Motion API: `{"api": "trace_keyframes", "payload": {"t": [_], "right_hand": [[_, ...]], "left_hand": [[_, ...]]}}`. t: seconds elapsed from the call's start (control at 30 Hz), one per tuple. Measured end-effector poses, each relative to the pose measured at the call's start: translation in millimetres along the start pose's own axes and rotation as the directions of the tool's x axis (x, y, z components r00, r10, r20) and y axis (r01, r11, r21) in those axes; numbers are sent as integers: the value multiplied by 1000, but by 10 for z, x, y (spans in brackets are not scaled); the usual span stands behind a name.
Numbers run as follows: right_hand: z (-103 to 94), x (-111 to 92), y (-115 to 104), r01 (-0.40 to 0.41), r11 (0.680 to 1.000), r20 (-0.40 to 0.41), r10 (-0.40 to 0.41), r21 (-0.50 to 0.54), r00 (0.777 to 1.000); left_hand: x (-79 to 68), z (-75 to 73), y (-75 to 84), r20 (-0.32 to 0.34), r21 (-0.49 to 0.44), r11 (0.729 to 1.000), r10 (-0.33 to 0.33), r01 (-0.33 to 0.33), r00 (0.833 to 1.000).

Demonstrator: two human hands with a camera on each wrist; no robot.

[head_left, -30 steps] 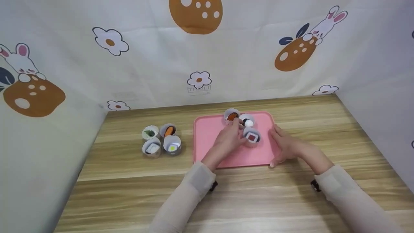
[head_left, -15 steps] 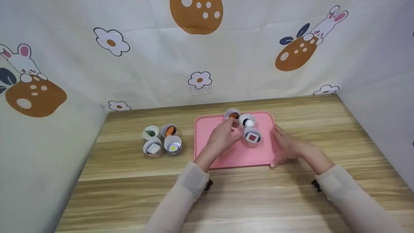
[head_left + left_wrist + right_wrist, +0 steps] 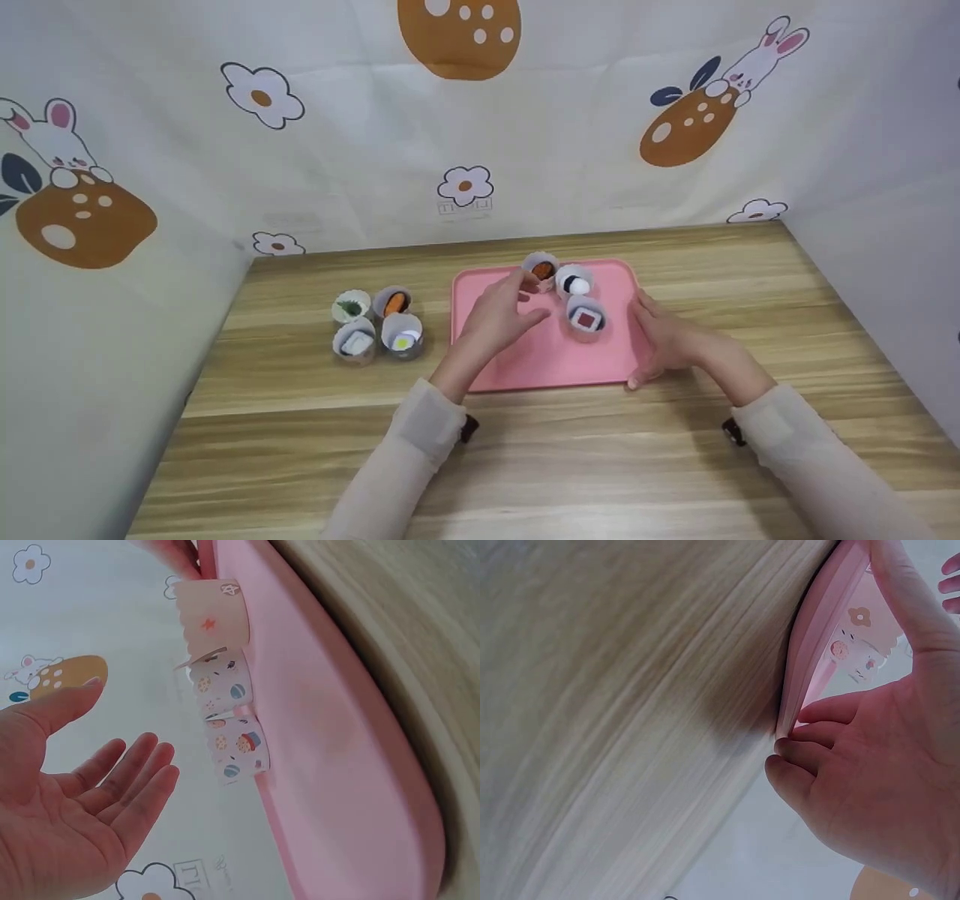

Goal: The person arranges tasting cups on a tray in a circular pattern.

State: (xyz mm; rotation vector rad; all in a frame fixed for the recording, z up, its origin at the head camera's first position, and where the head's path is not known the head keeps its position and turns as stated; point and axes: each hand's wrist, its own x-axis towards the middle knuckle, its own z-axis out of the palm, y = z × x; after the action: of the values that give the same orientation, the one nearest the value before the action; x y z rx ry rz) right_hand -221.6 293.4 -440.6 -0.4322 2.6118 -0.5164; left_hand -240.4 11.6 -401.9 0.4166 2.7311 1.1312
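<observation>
My left hand (image 3: 499, 311) hovers over the left part of the pink tray (image 3: 551, 367), fingers loosely bent, holding nothing; the left wrist view shows its bare palm (image 3: 67, 832). Right by its fingertips stands a paper baking cup (image 3: 541, 270) with an orange-brown toy sushi piece. Beside that are a cup (image 3: 574, 281) with a white piece banded in black and a cup (image 3: 585, 319) with a square, red-centred roll. My right hand (image 3: 667, 337) holds the tray's right side, thumb near the front corner and fingers (image 3: 795, 754) bent against the rim.
Left of the tray, several more cups stand close together on the wooden table (image 3: 315, 450): one with a green leaf (image 3: 351, 308), one with an orange piece (image 3: 394, 303), one with a white piece (image 3: 355, 343), one with a yellow-and-white piece (image 3: 403, 340). A printed curtain (image 3: 360, 165) hangs behind.
My left hand has drawn back left from the cups on the tray, its fingers coming away from the cup with the orange-brown piece. My right hand stays at the tray's edge.
</observation>
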Motion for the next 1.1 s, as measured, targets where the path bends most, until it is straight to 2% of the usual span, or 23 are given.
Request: {"api": "trace_keyframes", "payload": {"t": [0.3, 0.5, 0.87, 1.1], "right_hand": [[10, 7, 3, 7, 1000, 0, -7, 10, 1000], [14, 5, 8, -11, 1000, 14, 11, 23, 1000], [11, 11, 10, -36, 999, 20, 36, 11, 999], [0, -3, 15, -13, 1000, 12, 13, -18, 1000]], "left_hand": [[-112, -202, -67, -30, -37, 999, 10, -11, 1000], [-201, -343, -160, -77, -68, 998, 3, -8, 997], [-326, -578, -331, -113, -130, 991, -36, 21, 993], [-423, -732, -476, -157, -150, 989, -35, 11, 987]]}}
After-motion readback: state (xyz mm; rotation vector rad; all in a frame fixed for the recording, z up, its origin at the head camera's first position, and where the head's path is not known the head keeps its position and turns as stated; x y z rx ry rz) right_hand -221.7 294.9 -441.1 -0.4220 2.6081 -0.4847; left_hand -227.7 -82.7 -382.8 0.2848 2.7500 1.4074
